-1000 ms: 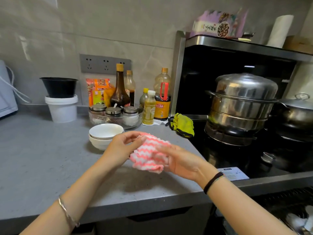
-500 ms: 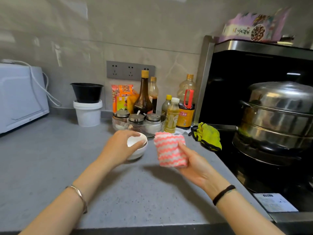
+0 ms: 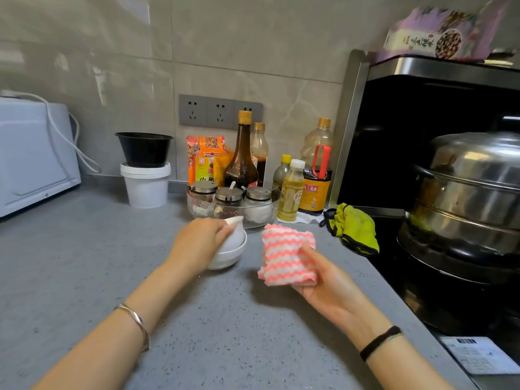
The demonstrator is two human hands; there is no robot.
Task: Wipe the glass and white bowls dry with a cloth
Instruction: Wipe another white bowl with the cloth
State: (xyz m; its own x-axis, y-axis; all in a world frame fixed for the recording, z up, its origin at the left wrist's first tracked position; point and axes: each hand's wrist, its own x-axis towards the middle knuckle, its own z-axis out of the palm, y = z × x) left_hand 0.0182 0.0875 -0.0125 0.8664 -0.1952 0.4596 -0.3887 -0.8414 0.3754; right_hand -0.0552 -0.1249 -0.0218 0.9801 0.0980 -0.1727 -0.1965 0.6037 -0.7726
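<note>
Two stacked white bowls sit on the grey counter. My left hand (image 3: 198, 243) grips the upper white bowl (image 3: 237, 232) by its rim and tilts it up out of the lower white bowl (image 3: 229, 256). My right hand (image 3: 323, 288) holds a folded pink-and-white striped cloth (image 3: 285, 258) just right of the bowls, thumb pressed on its front. Behind the bowls stands a glass bowl (image 3: 197, 211) holding three lidded spice jars.
Bottles of sauce and oil (image 3: 242, 156) line the wall behind the glass bowl. A white tub with a black bowl (image 3: 145, 170) stands left, a white appliance (image 3: 31, 156) farther left. A green cloth (image 3: 354, 228) lies by the stove with a steel steamer pot (image 3: 470, 187).
My left hand let go of the cloth, reached to the stacked white bowls and tipped the upper one up. My right hand keeps the cloth. The view swung left.
</note>
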